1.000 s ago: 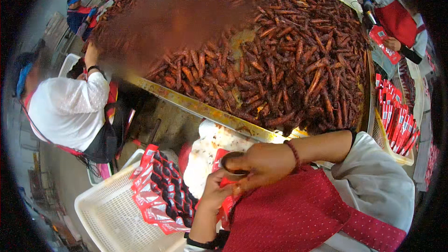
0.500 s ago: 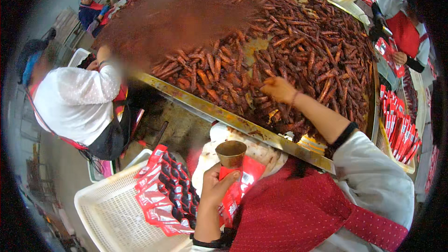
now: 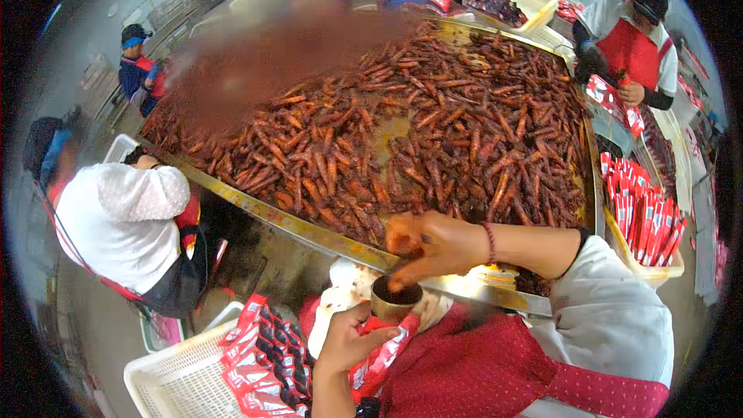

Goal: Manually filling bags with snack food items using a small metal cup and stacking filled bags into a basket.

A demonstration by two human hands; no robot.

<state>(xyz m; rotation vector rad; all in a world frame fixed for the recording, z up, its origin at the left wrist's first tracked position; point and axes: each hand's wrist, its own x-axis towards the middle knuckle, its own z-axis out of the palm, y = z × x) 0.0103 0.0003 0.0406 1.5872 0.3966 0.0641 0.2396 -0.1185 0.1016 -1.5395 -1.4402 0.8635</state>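
My left hand (image 3: pixel 350 347) is closed around a red and white pouch (image 3: pixel 381 361) low in front of my apron. A brass-coloured metal funnel cup (image 3: pixel 395 311) sits at the pouch's mouth, its inside dark. Over the funnel, my right hand (image 3: pixel 441 246) bends with fingertips at the rim. Its fingers are curled and sauce-stained, and what they hold is hidden. Just beyond lies a wide metal tray (image 3: pixel 282 228) heaped with sauce-coated, brown-red sticks of food (image 3: pixel 457 139).
At my left, a cream plastic basket (image 3: pixel 174 368) holds filled pouches (image 3: pixel 263 364). More red pouches (image 3: pixel 642 217) stand in a basket at the right. Co-workers stand around the tray: a white sleeve (image 3: pixel 143 197) at left, a red apron (image 3: pixel 631 54) at right. A brown blur covers the tray's far left.
My right hand has come back from the heap to the funnel. The view has tilted upward, showing more of the far workers. My left hand keeps hold of the pouch.
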